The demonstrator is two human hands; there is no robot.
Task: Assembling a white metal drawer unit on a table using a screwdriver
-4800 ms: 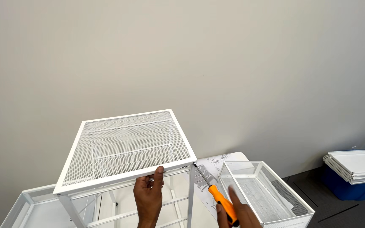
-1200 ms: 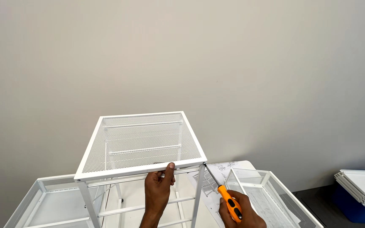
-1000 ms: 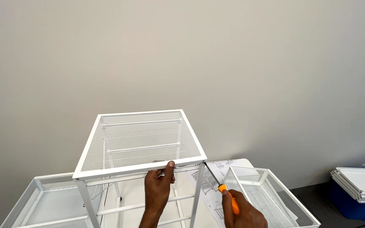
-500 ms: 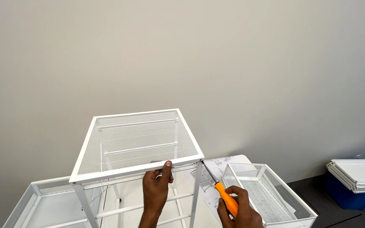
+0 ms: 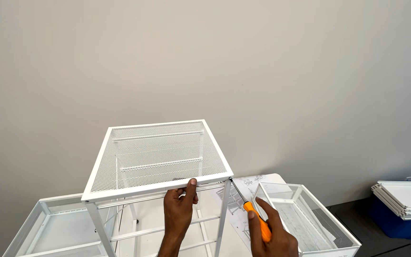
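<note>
White mesh-top rack [image 5: 158,157] stands centre frame, lower half. Left hand [image 5: 179,212] grips the rack's front rail, thumb on top, fingers curled under and clamped on the rail. Right hand [image 5: 272,235], lower right of centre, fingers closed round an orange-handled screwdriver [image 5: 253,216]; its tip meets the rack's front right corner. White mesh baskets [image 5: 310,223] sit lower right and lower left. Blue bin [image 5: 400,223] with white panels at the right edge.

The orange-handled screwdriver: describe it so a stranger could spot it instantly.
Find the white mesh-topped frame against the wall. At its near right corner, the right hand holds a screwdriver, tip at that corner. Its orange handle is the only bright colour among the white parts.
</note>
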